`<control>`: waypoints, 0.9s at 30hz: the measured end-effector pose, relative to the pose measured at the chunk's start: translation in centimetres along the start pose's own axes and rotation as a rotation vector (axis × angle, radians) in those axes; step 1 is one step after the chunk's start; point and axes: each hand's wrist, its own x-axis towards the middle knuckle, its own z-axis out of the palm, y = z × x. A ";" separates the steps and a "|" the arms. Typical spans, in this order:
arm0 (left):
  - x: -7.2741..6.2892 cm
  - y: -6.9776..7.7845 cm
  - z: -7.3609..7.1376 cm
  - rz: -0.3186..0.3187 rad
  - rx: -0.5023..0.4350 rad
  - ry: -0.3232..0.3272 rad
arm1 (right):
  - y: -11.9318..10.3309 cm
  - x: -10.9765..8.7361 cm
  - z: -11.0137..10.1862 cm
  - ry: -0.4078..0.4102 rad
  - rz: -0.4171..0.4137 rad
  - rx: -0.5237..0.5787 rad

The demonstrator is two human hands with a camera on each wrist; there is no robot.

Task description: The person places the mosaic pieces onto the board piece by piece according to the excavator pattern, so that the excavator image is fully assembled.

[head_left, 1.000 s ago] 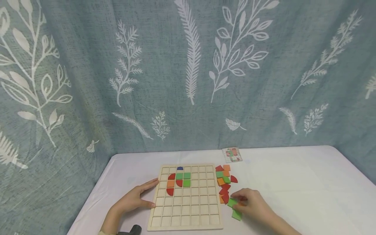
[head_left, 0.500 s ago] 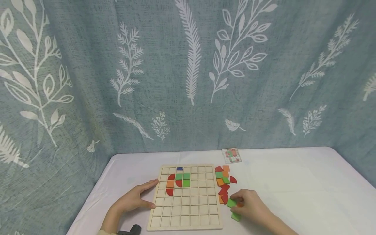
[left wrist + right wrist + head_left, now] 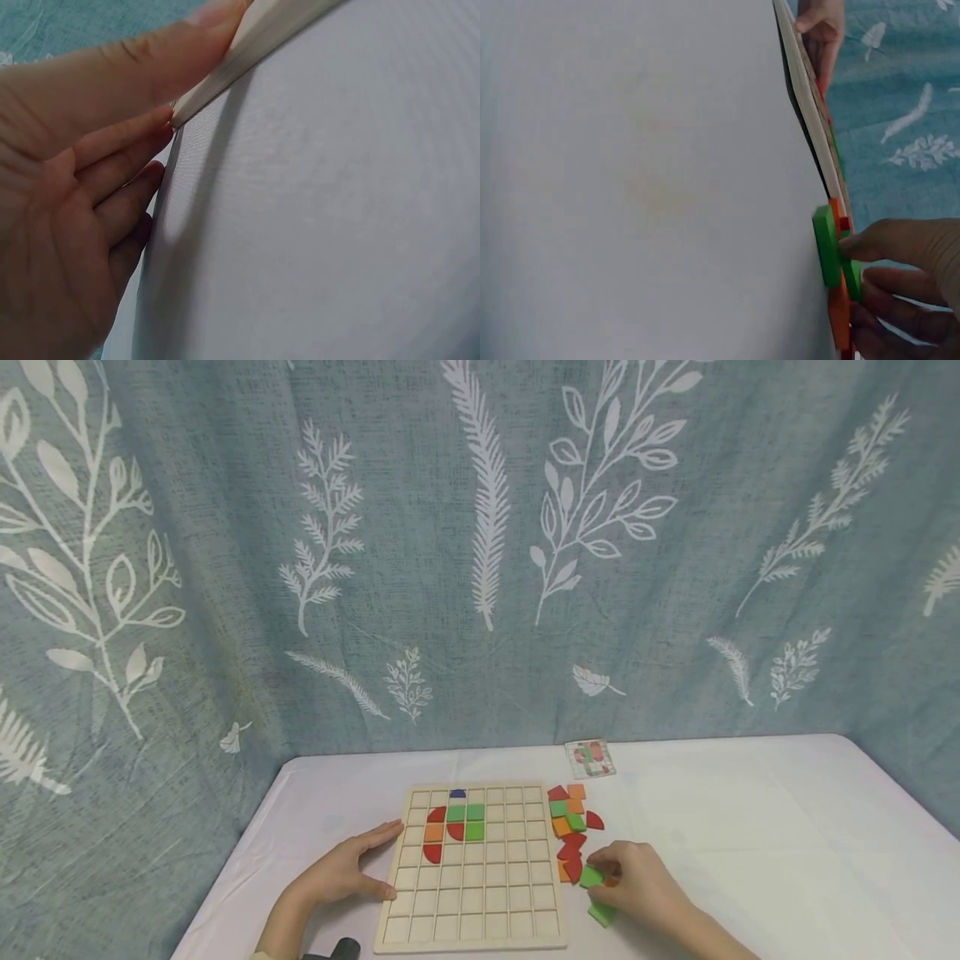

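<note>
My left hand [image 3: 337,870] rests against the left edge of a wooden grid board [image 3: 498,902], fingers and thumb extended; the left wrist view shows its thumb [image 3: 150,67] touching the board's rim. Red, green, orange and blue tiles sit in the upper left cells of the board. To the right of the board, my right hand [image 3: 637,878] pinches a green square tile [image 3: 592,877] between thumb and fingers. Another green tile [image 3: 602,914] lies just below it. In the right wrist view the pinched green tile [image 3: 852,274] stands beside other green and orange tiles.
Several loose red, orange and green tiles [image 3: 574,821] lie along the board's right side. Behind them is a small pattern card [image 3: 590,759]. A dark rounded object [image 3: 346,948] shows at the front edge, near the left forearm. A patterned curtain [image 3: 480,693] hangs behind the table.
</note>
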 end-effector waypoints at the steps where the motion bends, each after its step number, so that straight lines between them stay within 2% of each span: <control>1: 0.0 0.0 0.0 -0.001 -0.002 -0.003 | 0.1 0.0 -0.1 -0.004 -0.003 0.013; 9: 0.1 -0.3 0.1 0.003 -0.013 -0.001 | 0.8 0.0 -0.8 -0.057 -0.077 0.108; 15: 0.0 -0.4 0.1 -0.020 -0.030 0.002 | 0.6 0.8 -0.4 0.012 -0.206 0.107; 19: -0.1 -0.3 0.1 -0.022 -0.014 0.000 | -0.1 1.7 0.6 0.027 -0.291 0.157; 27: -0.1 -0.2 0.1 0.000 -0.005 -0.009 | -2.9 3.9 2.7 0.017 -0.365 0.197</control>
